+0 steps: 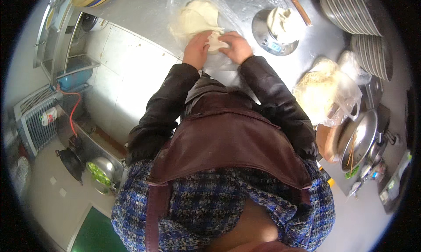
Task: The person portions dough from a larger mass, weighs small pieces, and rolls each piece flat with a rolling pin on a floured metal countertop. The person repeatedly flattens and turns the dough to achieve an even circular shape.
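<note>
A small pale lump of soft dough sits on the steel desk between both hands, just below a larger pale dough mass lying on clear plastic film. The left hand curls partly closed against the lump's left side, fingers pressing it; the right hand cups it from the right, fingers bent over its edge (neither fully closed). To the right stands a round metal kitchen scale carrying another dough piece. Further right, a clear plastic bag of pale noodles rests near stacked metal plates.
</note>
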A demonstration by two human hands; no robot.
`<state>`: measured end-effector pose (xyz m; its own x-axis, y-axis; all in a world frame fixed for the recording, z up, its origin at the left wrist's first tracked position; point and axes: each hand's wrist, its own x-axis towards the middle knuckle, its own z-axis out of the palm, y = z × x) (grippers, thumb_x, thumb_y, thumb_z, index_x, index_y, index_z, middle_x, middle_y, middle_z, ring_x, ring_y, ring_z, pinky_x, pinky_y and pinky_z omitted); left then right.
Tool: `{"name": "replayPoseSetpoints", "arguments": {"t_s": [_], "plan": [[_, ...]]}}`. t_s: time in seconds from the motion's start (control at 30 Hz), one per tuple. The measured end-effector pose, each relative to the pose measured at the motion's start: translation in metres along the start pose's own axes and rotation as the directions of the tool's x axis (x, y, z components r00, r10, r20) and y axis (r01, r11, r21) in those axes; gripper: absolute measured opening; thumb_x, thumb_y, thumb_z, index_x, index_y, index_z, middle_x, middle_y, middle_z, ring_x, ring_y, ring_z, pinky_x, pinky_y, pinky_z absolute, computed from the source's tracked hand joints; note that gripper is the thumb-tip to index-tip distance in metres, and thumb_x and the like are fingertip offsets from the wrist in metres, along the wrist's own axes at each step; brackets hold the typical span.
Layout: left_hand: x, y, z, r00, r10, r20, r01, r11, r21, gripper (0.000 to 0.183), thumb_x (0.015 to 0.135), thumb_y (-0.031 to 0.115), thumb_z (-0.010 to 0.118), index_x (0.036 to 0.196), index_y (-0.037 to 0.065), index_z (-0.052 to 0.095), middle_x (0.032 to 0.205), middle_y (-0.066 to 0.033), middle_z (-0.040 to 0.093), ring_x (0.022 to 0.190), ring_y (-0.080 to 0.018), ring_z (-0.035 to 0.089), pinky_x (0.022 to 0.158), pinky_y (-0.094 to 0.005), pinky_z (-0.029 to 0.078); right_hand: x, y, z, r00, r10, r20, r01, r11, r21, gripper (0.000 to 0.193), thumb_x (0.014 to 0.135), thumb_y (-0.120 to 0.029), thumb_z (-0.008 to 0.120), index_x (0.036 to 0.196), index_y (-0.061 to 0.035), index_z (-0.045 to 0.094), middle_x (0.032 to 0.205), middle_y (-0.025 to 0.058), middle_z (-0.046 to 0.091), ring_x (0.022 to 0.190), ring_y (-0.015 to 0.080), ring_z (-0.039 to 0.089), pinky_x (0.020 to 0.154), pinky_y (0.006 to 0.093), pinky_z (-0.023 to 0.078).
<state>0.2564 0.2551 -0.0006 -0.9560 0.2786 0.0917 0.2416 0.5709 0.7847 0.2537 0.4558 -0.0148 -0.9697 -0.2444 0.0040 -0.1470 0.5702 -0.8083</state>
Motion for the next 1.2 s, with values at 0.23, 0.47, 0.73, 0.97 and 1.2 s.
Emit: {"name": "replayPoseSetpoints", "arguments": {"t_s": [0.23, 0.47, 0.73, 0.97, 1.2], "plan": [[-0.001, 0.003, 0.005, 0.978, 0.206, 0.022, -0.206, 0.957, 0.205, 0.06, 0.082, 0.004, 0.075, 0.139, 0.015, 0.061, 0.128, -0.0057, 0.066, 0.112, -0.0294, 0.062, 0.098, -0.044, 0.048, -0.002, 0.0, -0.001, 0.994, -0.108, 0.009, 0.107, 0.966, -0.237, 0.029, 0.084, -0.016, 0.076, 0.112, -0.0084, 0.074, 0.1, 0.0139, 0.069, 0.099, 0.0359, 0.067, 0.086, 0.0452, 0.055], [0.006, 0.006, 0.025, 0.991, 0.107, 0.084, -0.131, 0.919, 0.372, 0.065, 0.074, 0.013, 0.081, 0.136, 0.02, 0.065, 0.13, 0.0024, 0.066, 0.114, -0.0274, 0.056, 0.094, -0.0442, 0.042, -0.005, -0.001, 0.011, 0.997, 0.014, 0.073, 0.012, 0.942, -0.335, 0.033, 0.087, -0.019, 0.072, 0.118, -0.0057, 0.069, 0.101, 0.0159, 0.068, 0.096, 0.0374, 0.067, 0.082, 0.0479, 0.055], [0.008, -0.01, 0.039, 0.991, 0.125, -0.049, -0.098, 0.922, 0.374, 0.04, 0.071, 0.013, 0.077, 0.109, 0.027, 0.079, 0.115, 0.0101, 0.07, 0.109, -0.0233, 0.056, 0.089, -0.0425, 0.039, 0.003, 0.004, 0.021, 0.988, 0.155, -0.021, -0.155, 0.988, -0.008, 0.036, 0.079, -0.028, 0.077, 0.111, -0.0112, 0.076, 0.091, 0.0192, 0.075, 0.086, 0.0389, 0.072, 0.079, 0.0466, 0.057], [0.013, -0.003, 0.035, 0.999, 0.014, 0.037, -0.028, 0.899, 0.437, 0.048, 0.07, 0.006, 0.074, 0.11, 0.031, 0.081, 0.112, 0.0112, 0.069, 0.108, -0.0229, 0.055, 0.091, -0.0435, 0.038, -0.061, -0.069, -0.032, 0.914, 0.391, 0.108, -0.39, 0.773, 0.501, 0.025, 0.086, -0.014, 0.073, 0.109, -0.0055, 0.079, 0.087, 0.0054, 0.073, 0.081, 0.0164, 0.067, 0.077, 0.0301, 0.053], [0.024, 0.002, 0.023, 0.996, -0.022, 0.081, -0.002, 0.956, 0.294, 0.059, 0.079, 0.015, 0.077, 0.137, 0.026, 0.069, 0.127, -0.0006, 0.069, 0.117, -0.0294, 0.057, 0.101, -0.0455, 0.044, -0.019, -0.055, -0.198, 0.741, -0.247, -0.625, 0.071, 0.953, -0.294, 0.041, 0.084, -0.007, 0.071, 0.125, -0.0044, 0.071, 0.13, 0.0133, 0.066, 0.12, 0.0267, 0.064, 0.102, 0.0395, 0.051]]}}
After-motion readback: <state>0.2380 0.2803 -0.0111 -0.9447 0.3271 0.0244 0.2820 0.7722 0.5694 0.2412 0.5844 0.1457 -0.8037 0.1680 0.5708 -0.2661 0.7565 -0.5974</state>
